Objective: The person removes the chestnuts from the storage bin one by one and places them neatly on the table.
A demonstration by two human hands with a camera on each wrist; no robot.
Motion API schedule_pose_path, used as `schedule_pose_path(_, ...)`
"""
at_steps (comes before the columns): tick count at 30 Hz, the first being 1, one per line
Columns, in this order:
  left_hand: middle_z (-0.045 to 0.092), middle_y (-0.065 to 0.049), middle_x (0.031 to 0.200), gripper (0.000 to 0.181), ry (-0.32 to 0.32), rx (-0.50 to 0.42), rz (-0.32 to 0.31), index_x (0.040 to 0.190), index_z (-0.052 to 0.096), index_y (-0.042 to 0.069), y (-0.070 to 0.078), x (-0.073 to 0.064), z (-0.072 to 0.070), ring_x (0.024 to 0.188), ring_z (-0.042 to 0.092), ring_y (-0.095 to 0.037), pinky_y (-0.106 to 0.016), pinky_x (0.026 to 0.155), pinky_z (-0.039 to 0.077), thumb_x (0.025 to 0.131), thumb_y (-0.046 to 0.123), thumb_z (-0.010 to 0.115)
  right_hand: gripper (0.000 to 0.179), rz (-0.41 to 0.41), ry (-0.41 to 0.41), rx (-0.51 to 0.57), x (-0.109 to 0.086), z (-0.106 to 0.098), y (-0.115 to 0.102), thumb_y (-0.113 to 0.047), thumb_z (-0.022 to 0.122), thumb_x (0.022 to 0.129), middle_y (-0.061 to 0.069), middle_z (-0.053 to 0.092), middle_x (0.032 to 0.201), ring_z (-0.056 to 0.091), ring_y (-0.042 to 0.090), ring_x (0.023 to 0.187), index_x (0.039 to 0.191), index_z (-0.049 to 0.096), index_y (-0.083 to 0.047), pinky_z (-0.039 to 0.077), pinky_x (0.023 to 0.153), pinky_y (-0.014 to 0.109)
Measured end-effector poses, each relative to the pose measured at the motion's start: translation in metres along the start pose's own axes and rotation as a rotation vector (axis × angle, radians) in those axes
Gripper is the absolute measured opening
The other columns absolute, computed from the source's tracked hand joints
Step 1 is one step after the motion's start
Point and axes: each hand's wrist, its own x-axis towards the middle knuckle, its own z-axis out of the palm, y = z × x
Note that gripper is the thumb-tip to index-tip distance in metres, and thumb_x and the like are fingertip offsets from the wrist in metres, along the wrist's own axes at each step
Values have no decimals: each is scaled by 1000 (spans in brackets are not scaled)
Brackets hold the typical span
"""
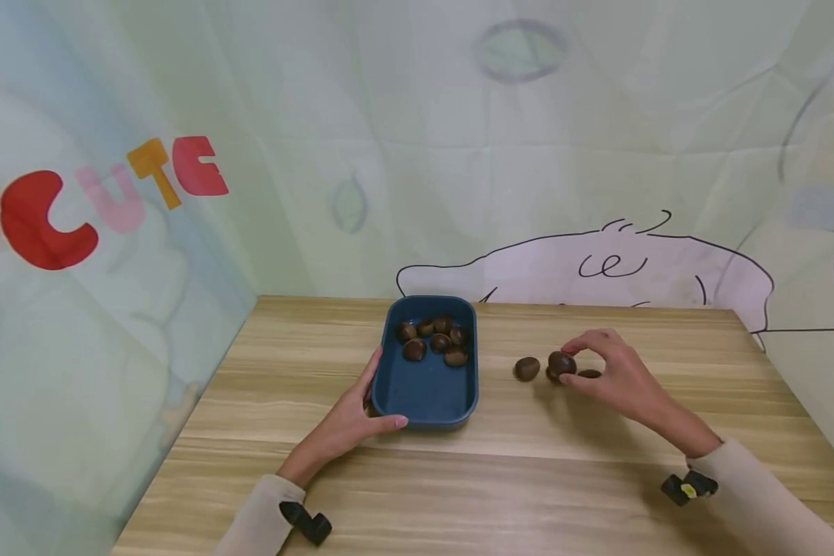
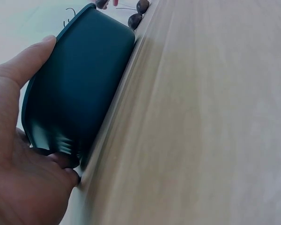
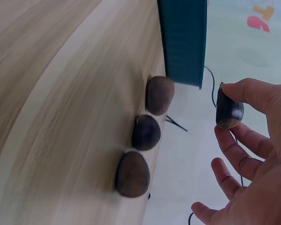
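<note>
Left hand grips near corner of blue tray (chestnuts inside); right hand pinches one chestnut above three loose chestnuts on table.

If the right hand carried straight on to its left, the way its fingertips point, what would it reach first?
Most likely the loose brown chestnut lying on the wooden table, then the dark blue plastic tray. The right hand pinches another chestnut; it may pass above, since height is unclear.

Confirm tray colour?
Dark teal-blue tray, plain, no pattern. Head view shows it best; the left hand holds its near corner.
</note>
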Motion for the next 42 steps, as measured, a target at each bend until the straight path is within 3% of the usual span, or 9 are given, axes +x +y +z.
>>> schedule_pose_path(5,12,-8,184,126,2,3,-1,179,3,32,0,-1,0,168,21,-33,-59,132,21,91,38,93,35,23,20,-22,-6,-6,7,-9,96,84,10,75,118,60,32,119,114,80,-8,47,98,53)
schedule_pose_path(11,11,-7,185,126,6,2,-3,179,4,33,1,-1,0,168,19,-33,-62,132,19,90,38,93,35,65,27,-23,-13,-13,17,-11,95,86,16,74,120,59,35,119,117,80,-4,47,96,57)
schedule_pose_path(21,11,-7,185,126,-3,-38,0,179,3,31,-1,-1,0,167,25,-33,-58,131,25,90,36,93,36,150,22,-19,-25,-22,36,-11,93,87,22,73,124,57,39,123,119,78,-1,44,101,62)
schedule_pose_path(36,15,-11,184,125,-8,-34,0,179,5,31,1,1,0,164,32,-38,-62,129,28,90,36,93,39,226,34,-63,-45,-29,64,-13,92,90,26,74,124,57,38,120,122,77,3,44,97,58)
schedule_pose_path(42,15,-13,184,126,-9,-39,10,179,4,29,2,0,0,164,32,-39,-63,129,28,90,36,93,40,272,5,-31,-51,-30,69,-16,90,93,30,71,129,55,48,128,125,75,3,42,102,70)
